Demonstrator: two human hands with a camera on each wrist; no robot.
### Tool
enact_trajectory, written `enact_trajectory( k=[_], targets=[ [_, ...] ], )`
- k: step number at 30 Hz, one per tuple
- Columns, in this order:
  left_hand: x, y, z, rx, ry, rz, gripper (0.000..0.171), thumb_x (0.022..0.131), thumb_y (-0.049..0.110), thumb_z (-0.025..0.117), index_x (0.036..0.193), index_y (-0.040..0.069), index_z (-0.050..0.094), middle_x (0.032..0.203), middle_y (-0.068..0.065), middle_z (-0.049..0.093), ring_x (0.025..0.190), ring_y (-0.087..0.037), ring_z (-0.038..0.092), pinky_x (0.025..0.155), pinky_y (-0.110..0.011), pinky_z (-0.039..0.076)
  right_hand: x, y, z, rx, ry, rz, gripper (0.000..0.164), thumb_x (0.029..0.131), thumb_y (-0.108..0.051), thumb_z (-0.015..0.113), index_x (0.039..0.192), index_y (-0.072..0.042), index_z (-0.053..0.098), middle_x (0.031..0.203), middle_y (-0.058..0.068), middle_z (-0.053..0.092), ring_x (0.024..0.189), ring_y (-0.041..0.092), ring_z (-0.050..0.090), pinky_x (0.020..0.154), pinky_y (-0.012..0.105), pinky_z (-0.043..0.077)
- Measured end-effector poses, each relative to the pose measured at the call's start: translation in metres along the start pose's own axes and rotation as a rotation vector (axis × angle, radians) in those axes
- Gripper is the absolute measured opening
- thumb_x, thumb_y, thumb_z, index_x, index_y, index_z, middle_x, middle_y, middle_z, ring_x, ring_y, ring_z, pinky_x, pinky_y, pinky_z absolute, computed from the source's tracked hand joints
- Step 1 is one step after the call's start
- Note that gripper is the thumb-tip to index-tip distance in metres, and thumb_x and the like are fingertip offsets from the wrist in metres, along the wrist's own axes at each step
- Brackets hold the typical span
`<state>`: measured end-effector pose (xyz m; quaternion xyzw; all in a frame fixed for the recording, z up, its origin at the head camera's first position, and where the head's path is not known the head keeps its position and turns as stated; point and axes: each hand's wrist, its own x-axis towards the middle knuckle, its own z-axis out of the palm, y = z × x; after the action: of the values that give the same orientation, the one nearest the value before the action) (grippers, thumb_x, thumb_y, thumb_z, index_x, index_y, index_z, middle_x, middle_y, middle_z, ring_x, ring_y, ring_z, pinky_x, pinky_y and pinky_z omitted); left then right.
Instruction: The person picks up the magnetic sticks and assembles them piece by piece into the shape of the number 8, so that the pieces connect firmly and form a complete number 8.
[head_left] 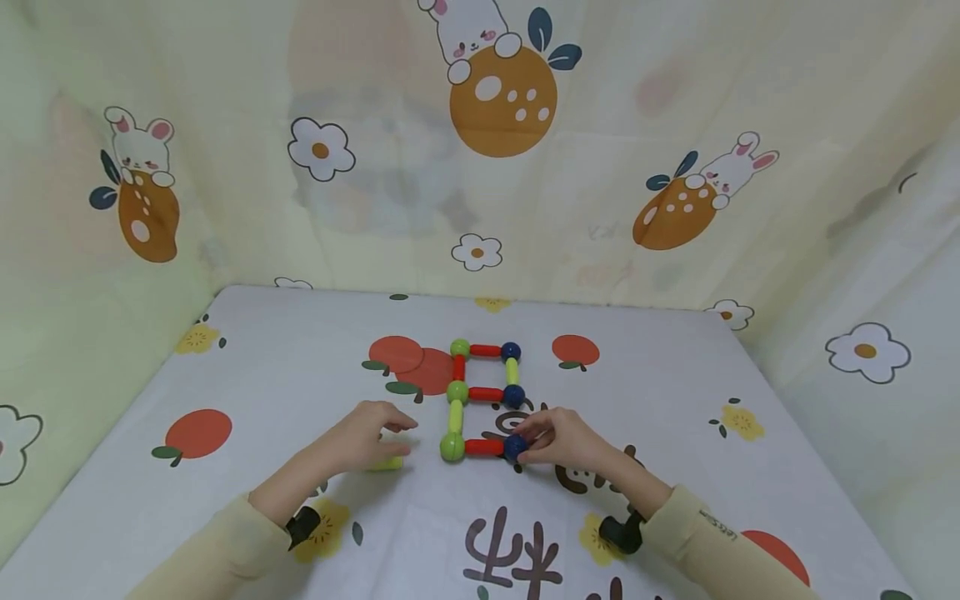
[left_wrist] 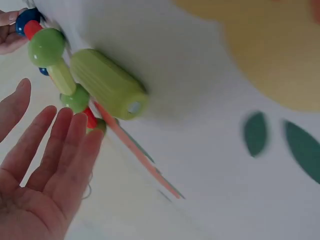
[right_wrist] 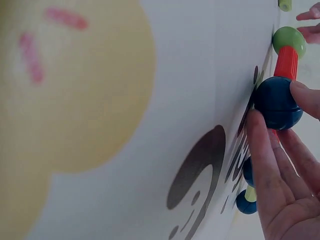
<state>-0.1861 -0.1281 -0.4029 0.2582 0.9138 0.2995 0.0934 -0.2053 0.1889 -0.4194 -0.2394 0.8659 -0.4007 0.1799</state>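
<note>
My right hand (head_left: pixel 562 439) pinches a dark blue ball (right_wrist: pixel 278 102) between thumb and fingers. That ball ends a red rod (head_left: pixel 484 448), whose other end joins a green ball (head_left: pixel 452 447). From there a yellow-green rod (head_left: pixel 456 416) runs to the rest of a figure of balls and rods, which has a closed square at its far end. My left hand (head_left: pixel 369 437) is left of the figure, fingers spread and holding nothing. Beside it a loose yellow-green rod (left_wrist: pixel 107 85) lies on the table, partly hidden by the hand in the head view.
The table wears a white cloth (head_left: pixel 285 358) printed with fruit, flowers and brown lettering. Curtains (head_left: pixel 390 208) with rabbit prints hang behind and at both sides. Each wrist carries a small black camera, such as the right one (head_left: pixel 621 534).
</note>
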Motion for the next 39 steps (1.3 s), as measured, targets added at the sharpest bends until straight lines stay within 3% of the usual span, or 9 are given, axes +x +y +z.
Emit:
enact_trajectory(
  k=[7, 13, 17, 28, 35, 39],
  targets=[
    [-0.011, -0.009, 0.002, 0.049, -0.041, -0.108, 0.033, 0.073, 0.014, 0.076, 0.101, 0.0, 0.067, 0.086, -0.002, 0.062, 0.082, -0.018, 0.056, 0.075, -0.032, 0.047, -0.001, 0.002, 0.0, -0.009, 0.003, 0.0, 0.031, 0.075, -0.011, 0.074, 0.103, 0.0, 0.065, 0.092, 0.009, 0.065, 0.078, 0.019, 0.065, 0.067, 0.024, 0.052],
    [-0.019, -0.012, 0.005, 0.084, -0.058, -0.094, 0.018, 0.073, 0.009, 0.076, 0.088, 0.003, 0.067, 0.076, 0.003, 0.055, 0.073, -0.014, 0.05, 0.068, -0.029, 0.045, -0.001, 0.002, 0.002, -0.001, 0.002, 0.015, 0.031, 0.075, -0.011, 0.075, 0.101, 0.0, 0.064, 0.092, 0.008, 0.064, 0.079, 0.019, 0.064, 0.068, 0.024, 0.052],
    [-0.018, -0.014, 0.007, 0.094, -0.053, -0.098, 0.011, 0.074, 0.009, 0.075, 0.081, 0.007, 0.067, 0.071, 0.005, 0.054, 0.069, -0.013, 0.048, 0.064, -0.027, 0.043, -0.002, 0.003, 0.002, 0.002, 0.004, 0.024, 0.03, 0.074, -0.011, 0.075, 0.101, -0.001, 0.064, 0.092, 0.008, 0.064, 0.08, 0.02, 0.064, 0.068, 0.025, 0.052],
    [0.009, -0.003, 0.001, -0.015, -0.047, -0.158, 0.007, 0.077, 0.012, 0.072, 0.082, 0.007, 0.069, 0.07, 0.004, 0.058, 0.067, -0.011, 0.051, 0.063, -0.025, 0.045, -0.004, 0.0, 0.0, -0.02, 0.01, 0.022, 0.029, 0.075, -0.009, 0.074, 0.101, 0.0, 0.064, 0.092, 0.008, 0.064, 0.079, 0.019, 0.064, 0.068, 0.024, 0.052],
    [0.031, 0.008, -0.004, -0.109, -0.031, -0.194, 0.018, 0.08, 0.018, 0.07, 0.09, 0.003, 0.069, 0.075, 0.001, 0.06, 0.069, -0.012, 0.053, 0.06, -0.024, 0.045, -0.002, 0.001, 0.001, -0.015, 0.022, 0.042, 0.029, 0.074, -0.01, 0.075, 0.099, 0.0, 0.064, 0.091, 0.007, 0.065, 0.078, 0.017, 0.063, 0.068, 0.025, 0.052],
    [0.044, 0.017, 0.0, -0.186, -0.015, -0.252, 0.022, 0.08, 0.022, 0.07, 0.091, 0.003, 0.068, 0.075, 0.001, 0.061, 0.067, -0.013, 0.055, 0.059, -0.024, 0.046, -0.002, 0.002, 0.002, -0.011, 0.02, 0.045, 0.03, 0.074, -0.011, 0.075, 0.099, 0.0, 0.063, 0.09, 0.007, 0.065, 0.078, 0.017, 0.063, 0.068, 0.025, 0.052]
  ],
)
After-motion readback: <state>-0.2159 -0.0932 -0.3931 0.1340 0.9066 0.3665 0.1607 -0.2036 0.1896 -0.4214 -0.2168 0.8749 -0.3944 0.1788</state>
